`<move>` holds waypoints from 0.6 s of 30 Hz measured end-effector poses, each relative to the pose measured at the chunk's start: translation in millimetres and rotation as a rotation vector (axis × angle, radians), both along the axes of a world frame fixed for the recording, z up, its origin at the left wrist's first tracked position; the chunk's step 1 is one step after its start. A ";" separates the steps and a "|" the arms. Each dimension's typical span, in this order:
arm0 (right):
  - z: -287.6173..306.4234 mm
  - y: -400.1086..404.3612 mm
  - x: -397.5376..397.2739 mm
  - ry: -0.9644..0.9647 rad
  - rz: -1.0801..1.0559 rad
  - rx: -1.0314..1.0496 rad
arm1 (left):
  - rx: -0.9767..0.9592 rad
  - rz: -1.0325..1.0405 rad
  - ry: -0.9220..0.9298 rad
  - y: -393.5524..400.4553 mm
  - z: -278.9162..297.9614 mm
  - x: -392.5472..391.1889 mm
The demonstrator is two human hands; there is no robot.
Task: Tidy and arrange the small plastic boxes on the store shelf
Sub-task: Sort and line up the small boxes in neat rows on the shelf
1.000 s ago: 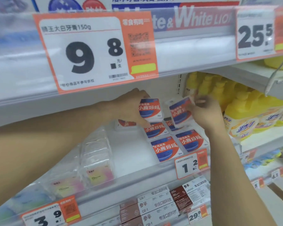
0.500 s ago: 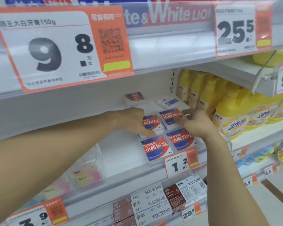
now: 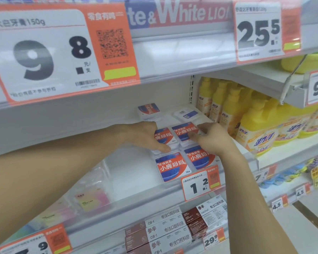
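Six small plastic boxes lie on the white shelf (image 3: 136, 173): four in a two-by-two block near the front edge, two farther back. The front-left box (image 3: 171, 166) and front-right box (image 3: 198, 158) lie face up and untouched. The left hand (image 3: 145, 134) rests flat on the second-row left box (image 3: 163, 137), fingers spread, thumb at its front edge. The right hand (image 3: 213, 138) rests with loosely curled fingers on the second-row right box (image 3: 184, 132); whether it grips the box cannot be told. Behind lie a rear-left box (image 3: 148, 110), label up, and a rear-right box (image 3: 188, 113), barcode side up. Compared with half a second earlier, both hands remain on the same boxes and the layout is unchanged. Yellow bottles (image 3: 255, 129) stand to the right; clear packets (image 3: 92, 197) lie to the left; the price tag (image 3: 196, 186) partly covers the front-right box.
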State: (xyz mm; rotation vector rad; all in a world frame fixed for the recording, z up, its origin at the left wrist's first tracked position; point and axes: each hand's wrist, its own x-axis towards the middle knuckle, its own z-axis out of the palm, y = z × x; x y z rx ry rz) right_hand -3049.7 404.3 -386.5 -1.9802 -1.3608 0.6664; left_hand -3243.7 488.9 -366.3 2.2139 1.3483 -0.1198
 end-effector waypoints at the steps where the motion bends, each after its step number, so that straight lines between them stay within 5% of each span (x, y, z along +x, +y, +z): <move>1: 0.1 0.0 -0.7 -0.006 -0.004 -0.005 | -0.006 0.004 -0.011 -0.4 0.2 -0.1; 8: 6.4 0.8 4.4 -0.052 -0.005 -0.023 | -0.010 -0.018 -0.003 3.9 7.6 -8.1; 13: 19.1 55.6 5.0 -0.284 0.106 0.154 | 0.235 0.098 0.069 30.9 26.8 -36.9; 18: 13.4 123.5 11.5 -0.463 0.112 -0.082 | 0.021 0.036 0.248 45.9 17.8 -66.2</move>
